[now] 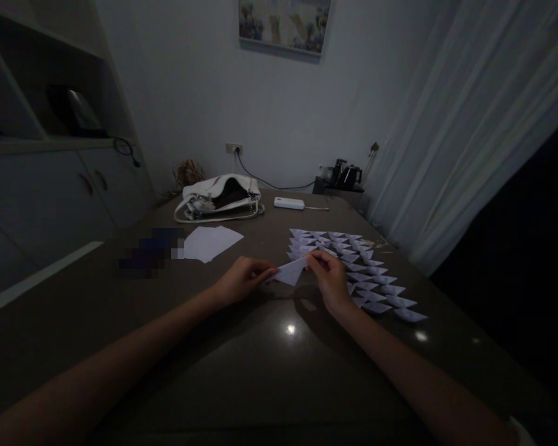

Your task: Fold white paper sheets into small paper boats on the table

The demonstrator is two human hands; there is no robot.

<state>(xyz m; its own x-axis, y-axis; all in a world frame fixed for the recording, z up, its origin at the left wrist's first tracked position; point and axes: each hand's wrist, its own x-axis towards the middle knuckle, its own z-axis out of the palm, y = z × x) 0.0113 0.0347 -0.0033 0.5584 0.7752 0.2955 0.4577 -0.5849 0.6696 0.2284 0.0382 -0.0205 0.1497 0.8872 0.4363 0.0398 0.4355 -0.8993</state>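
Fingers [266, 271] of the left hand [242, 280] pinch one corner of a folded white paper [292, 271], and the right hand [329, 282] grips the opposite corner, thumb and forefinger closed on it, so the piece hangs stretched between both hands just above the dark glossy desk [260, 365], near its middle. Both forearms reach in from the lower corners of the view. Just past the right hand, touching distance away, rows of finished folded paper pieces [363, 272] lie spread in a neat patch running toward the right edge of the desk. Off to the left and a little farther back sits a small stack of flat white sheets [211, 243], with a blurred dark patch beside it. Farther back, a white handbag [219, 197] rests open, and next to it a small white box-like device [289, 203] with a cable. Behind all that, a pale curtain [469, 124] hangs at the right, and a framed picture [283, 25] is on the wall.
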